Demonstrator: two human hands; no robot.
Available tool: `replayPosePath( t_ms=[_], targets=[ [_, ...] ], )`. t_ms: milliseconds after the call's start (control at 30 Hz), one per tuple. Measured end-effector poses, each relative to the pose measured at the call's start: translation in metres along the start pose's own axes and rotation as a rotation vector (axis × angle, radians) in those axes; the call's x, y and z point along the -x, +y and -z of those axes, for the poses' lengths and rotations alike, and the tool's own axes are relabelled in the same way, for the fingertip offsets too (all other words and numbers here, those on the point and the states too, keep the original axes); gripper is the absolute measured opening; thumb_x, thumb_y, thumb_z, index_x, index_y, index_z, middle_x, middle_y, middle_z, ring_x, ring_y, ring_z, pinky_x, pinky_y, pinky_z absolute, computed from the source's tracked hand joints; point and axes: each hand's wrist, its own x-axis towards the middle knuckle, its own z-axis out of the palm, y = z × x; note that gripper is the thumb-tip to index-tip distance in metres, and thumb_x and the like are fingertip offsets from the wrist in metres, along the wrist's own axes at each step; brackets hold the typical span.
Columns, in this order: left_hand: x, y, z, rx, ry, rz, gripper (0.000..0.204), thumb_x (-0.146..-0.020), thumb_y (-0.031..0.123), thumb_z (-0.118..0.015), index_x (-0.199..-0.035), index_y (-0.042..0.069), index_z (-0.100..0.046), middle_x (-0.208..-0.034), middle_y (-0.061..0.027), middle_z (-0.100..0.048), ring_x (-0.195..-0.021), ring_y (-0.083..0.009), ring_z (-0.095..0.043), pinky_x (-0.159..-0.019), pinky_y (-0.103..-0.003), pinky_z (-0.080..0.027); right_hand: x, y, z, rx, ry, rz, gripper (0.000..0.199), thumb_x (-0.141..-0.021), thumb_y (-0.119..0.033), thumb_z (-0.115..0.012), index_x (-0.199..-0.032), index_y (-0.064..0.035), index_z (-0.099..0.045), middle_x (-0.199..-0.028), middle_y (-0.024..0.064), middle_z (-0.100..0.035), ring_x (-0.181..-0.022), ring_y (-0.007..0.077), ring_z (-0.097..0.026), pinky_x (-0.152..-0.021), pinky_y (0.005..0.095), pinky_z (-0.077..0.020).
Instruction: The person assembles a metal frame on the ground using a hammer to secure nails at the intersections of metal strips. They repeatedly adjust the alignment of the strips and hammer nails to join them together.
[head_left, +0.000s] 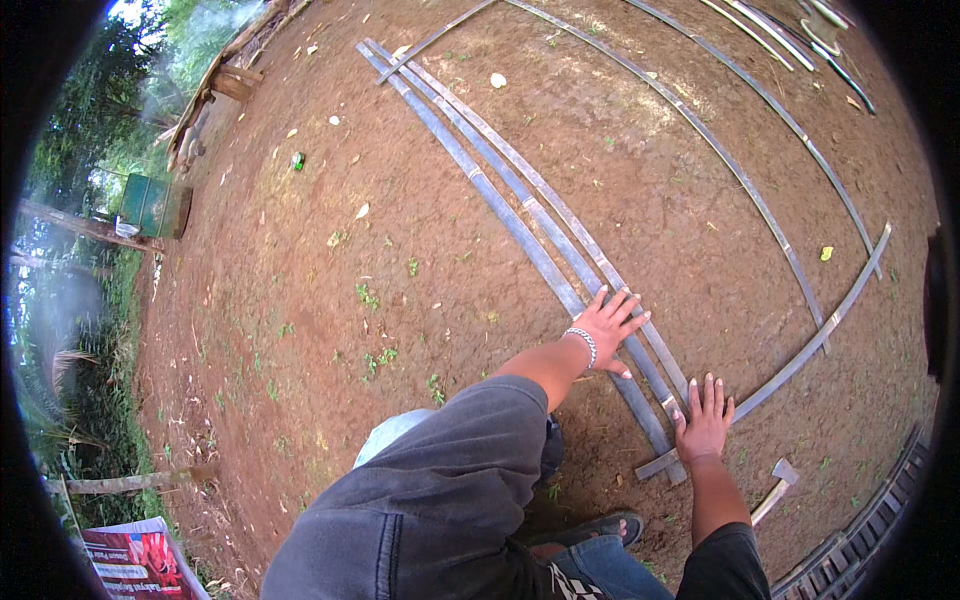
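Observation:
My left hand (605,328), with a chain bracelet at its wrist, lies with fingers spread across a group of long bamboo slats (490,198) on the ground. My right hand (705,428) is also spread, at the near ends of those slats, where a crosswise bamboo strip (800,361) meets them. Part of that crossing is hidden under the right hand. Another crosswise strip (440,36) touches the slats' far ends. Farther right, two more long strips (735,168) curve across the view, spaced apart from the group.
A hatchet (786,471) lies right of my right hand, close to a slatted dark panel (860,535). Several poles (765,38) lie at the far right. A green drum (152,206) stands far left, and a printed banner (140,560) is at lower left.

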Motion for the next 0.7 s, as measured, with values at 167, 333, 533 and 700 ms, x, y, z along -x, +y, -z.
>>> replayPosePath(
  t_ms=[167,333,533,700],
  targets=[
    [0.002,-0.003,-0.004,0.021,0.017,-0.011,0.117,-0.077,0.079,-0.066,-0.165,0.018,-0.020,-0.170,-0.0158,-0.018,-0.157,-0.0381,-0.012,-0.126,-0.059,-0.011,0.000,0.000,0.000,-0.014,0.002,0.007,0.071,-0.099,-0.050,-0.053,-0.161,-0.0200,-0.033,-0.172,0.0105,-0.017,-0.159,0.0320,-0.012,-0.126,0.0586,-0.0077],
    [0.006,0.002,0.001,0.053,0.045,0.039,0.118,-0.073,0.078,-0.071,-0.165,0.021,-0.022,-0.169,-0.0191,-0.018,-0.157,-0.0398,-0.013,-0.126,-0.059,-0.012,0.001,0.002,-0.002,-0.002,0.006,0.001,0.070,-0.099,-0.049,-0.054,-0.160,-0.0202,-0.035,-0.171,0.0106,-0.017,-0.159,0.0319,-0.012,-0.126,0.0590,-0.0081],
    [0.013,0.010,0.002,0.151,0.007,0.204,0.119,-0.072,0.076,-0.074,-0.164,0.021,-0.023,-0.166,-0.0247,-0.021,-0.157,-0.0409,-0.013,-0.126,-0.058,-0.012,0.000,0.002,-0.005,-0.001,0.032,0.010,0.071,-0.099,-0.048,-0.054,-0.161,-0.0204,-0.034,-0.172,0.0103,-0.017,-0.159,0.0320,-0.012,-0.125,0.0593,-0.0088],
    [0.012,0.011,0.004,0.141,-0.021,0.208,0.121,-0.073,0.076,-0.073,-0.164,0.017,-0.021,-0.166,-0.0255,-0.021,-0.157,-0.0409,-0.012,-0.127,-0.056,-0.010,0.000,0.002,-0.006,-0.001,0.041,0.004,0.071,-0.098,-0.048,-0.055,-0.160,-0.0204,-0.034,-0.171,0.0101,-0.017,-0.159,0.0319,-0.011,-0.125,0.0591,-0.0090]
  ],
)
